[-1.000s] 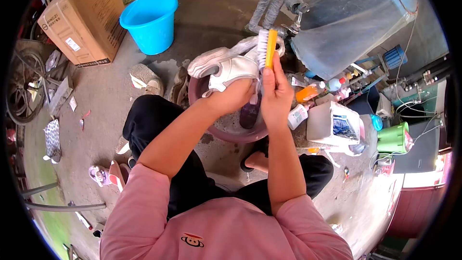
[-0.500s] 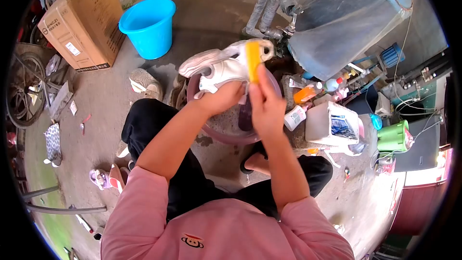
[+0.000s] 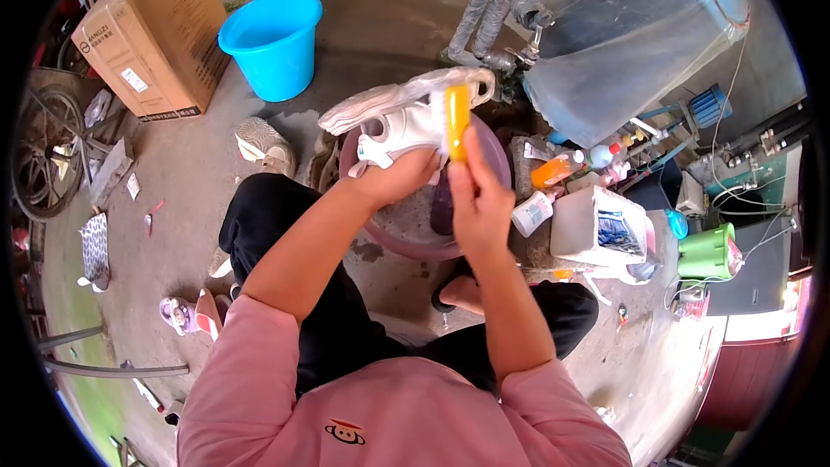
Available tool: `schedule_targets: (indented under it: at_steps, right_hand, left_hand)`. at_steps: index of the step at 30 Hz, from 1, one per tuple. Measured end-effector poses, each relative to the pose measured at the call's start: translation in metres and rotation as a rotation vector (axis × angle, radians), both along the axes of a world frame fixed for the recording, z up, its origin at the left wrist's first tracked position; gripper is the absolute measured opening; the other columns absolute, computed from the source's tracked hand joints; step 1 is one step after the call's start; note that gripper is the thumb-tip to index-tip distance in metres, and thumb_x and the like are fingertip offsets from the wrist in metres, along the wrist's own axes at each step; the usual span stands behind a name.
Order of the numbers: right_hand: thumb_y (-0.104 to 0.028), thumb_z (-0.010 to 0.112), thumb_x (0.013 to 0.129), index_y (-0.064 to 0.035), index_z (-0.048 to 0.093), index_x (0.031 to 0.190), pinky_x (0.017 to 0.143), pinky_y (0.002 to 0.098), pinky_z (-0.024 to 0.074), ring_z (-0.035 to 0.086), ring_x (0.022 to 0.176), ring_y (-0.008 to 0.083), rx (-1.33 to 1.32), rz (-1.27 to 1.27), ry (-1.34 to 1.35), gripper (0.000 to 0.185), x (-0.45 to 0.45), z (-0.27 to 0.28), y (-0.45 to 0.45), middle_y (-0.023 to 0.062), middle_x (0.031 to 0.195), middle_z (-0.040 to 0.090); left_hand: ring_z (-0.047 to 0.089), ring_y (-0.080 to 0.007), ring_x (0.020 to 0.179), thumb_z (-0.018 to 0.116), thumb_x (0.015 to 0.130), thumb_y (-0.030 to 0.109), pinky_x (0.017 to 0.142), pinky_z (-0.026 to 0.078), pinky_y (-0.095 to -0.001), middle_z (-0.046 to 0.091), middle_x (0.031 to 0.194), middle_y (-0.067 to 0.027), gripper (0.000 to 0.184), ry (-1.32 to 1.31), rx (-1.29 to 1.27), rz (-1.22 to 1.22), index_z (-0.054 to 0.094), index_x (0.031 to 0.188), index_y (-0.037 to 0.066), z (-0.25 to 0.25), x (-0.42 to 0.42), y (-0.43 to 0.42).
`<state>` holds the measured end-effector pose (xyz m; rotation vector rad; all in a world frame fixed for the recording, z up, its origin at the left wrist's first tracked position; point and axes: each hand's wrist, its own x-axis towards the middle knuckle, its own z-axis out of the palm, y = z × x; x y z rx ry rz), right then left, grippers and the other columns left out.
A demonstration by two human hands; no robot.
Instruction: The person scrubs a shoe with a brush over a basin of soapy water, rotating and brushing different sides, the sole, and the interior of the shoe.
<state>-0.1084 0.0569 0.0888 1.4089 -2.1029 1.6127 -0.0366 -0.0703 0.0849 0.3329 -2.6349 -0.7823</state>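
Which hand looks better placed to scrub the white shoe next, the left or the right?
Probably the right hand: it already grips the yellow brush, whose bristles face the shoe. The left hand is busy holding the shoe over the basin.

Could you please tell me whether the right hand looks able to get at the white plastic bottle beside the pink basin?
Probably yes: nothing visible bars the right hand from the bottle, though that hand grips a white-bristled yellow brush.

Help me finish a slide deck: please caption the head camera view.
Left hand holds a white shoe above a basin; right hand holds a yellow brush against it.
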Motion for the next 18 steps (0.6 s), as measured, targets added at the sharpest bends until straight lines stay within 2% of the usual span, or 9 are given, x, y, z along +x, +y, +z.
schedule_targets:
  at_steps: [2,3,4,7,8,11,13,16,18]
  right_hand:
    - [-0.013,0.051,0.086,-0.0022,0.046,0.121,0.079,0.0243,0.0423,0.053,0.096,0.0116,0.115,-0.05,-0.159,0.037,-0.022,0.015,-0.003,0.0147,0.11,0.057]
    - [-0.015,0.051,0.086,-0.0025,0.045,0.121,0.077,0.0235,0.0432,0.054,0.093,0.0112,0.193,-0.137,-0.24,0.038,-0.034,0.026,-0.005,0.0135,0.11,0.057]
    - [-0.016,0.051,0.086,-0.0026,0.045,0.121,0.078,0.0233,0.0426,0.054,0.094,0.0114,0.181,-0.164,-0.329,0.038,-0.041,0.026,-0.007,0.0127,0.111,0.057]
    - [-0.016,0.054,0.084,-0.0061,0.049,0.119,0.066,0.0252,0.0454,0.058,0.076,0.0096,-0.039,-0.111,-0.123,0.036,-0.031,0.008,-0.011,0.0209,0.094,0.06]
    - [-0.014,0.054,0.084,-0.0072,0.049,0.12,0.067,0.0238,0.0443,0.053,0.075,0.0053,-0.05,-0.082,-0.025,0.037,-0.019,0.002,-0.01,0.0192,0.092,0.061]
    - [-0.016,0.053,0.084,-0.0092,0.05,0.119,0.062,0.0267,0.0461,0.059,0.07,0.0101,0.026,-0.05,-0.014,0.035,-0.019,0.003,-0.004,0.0191,0.088,0.061]
    - [-0.018,0.052,0.085,-0.0088,0.051,0.118,0.053,0.0283,0.0446,0.055,0.06,0.0085,0.136,-0.173,-0.058,0.034,-0.04,0.012,-0.004,0.0174,0.078,0.062]
    - [-0.018,0.052,0.086,-0.0068,0.05,0.118,0.055,0.0254,0.0432,0.053,0.062,0.0067,0.063,-0.165,-0.243,0.034,-0.059,0.012,-0.007,0.0177,0.077,0.062]
    - [-0.016,0.054,0.085,-0.007,0.051,0.117,0.062,0.0247,0.0441,0.054,0.068,0.0069,0.072,-0.108,-0.173,0.034,-0.03,0.016,-0.005,0.0176,0.085,0.062]
  left_hand:
    - [0.051,-0.0348,0.085,0.048,0.078,0.016,0.077,0.04,-0.0414,0.053,0.088,-0.018,0.025,0.088,-0.423,0.048,0.052,0.1,0.003,-0.026,-0.007,0.004]
    - [0.051,-0.0351,0.086,0.048,0.078,0.015,0.077,0.04,-0.0419,0.053,0.089,-0.0181,0.026,0.141,-0.638,0.065,0.051,0.101,0.003,-0.038,-0.011,0.004]
    - [0.051,-0.0354,0.085,0.049,0.077,0.014,0.076,0.04,-0.0425,0.052,0.089,-0.0182,0.027,0.188,-0.504,0.042,0.051,0.101,0.004,-0.036,-0.013,0.005]
    - [0.049,-0.0366,0.083,0.052,0.074,0.011,0.072,0.039,-0.0442,0.051,0.09,-0.0187,0.03,0.318,-0.092,-0.005,0.049,0.103,0.005,-0.026,-0.013,0.003]
    - [0.049,-0.0365,0.081,0.052,0.073,0.01,0.071,0.039,-0.0443,0.051,0.089,-0.0183,0.029,0.32,-0.171,0.016,0.05,0.102,0.005,-0.024,-0.011,0.002]
    - [0.045,-0.0344,0.096,0.05,0.077,0.016,0.084,0.036,-0.0424,0.048,0.1,-0.0161,0.033,0.099,-0.206,0.028,0.047,0.108,0.009,-0.021,-0.005,-0.001]
    - [0.048,-0.0344,0.089,0.051,0.076,0.015,0.079,0.038,-0.0433,0.049,0.096,-0.0161,0.035,0.165,-0.297,0.01,0.047,0.11,0.008,-0.029,-0.006,0.003]
    - [0.05,-0.0345,0.078,0.053,0.074,0.013,0.067,0.041,-0.0434,0.051,0.086,-0.0146,0.028,0.201,-0.56,0.03,0.049,0.101,0.006,-0.029,-0.012,0.007]
    - [0.051,-0.0335,0.078,0.053,0.076,0.014,0.067,0.041,-0.0427,0.05,0.087,-0.0147,0.029,0.252,-0.332,0.008,0.049,0.103,0.007,-0.024,-0.01,0.006]
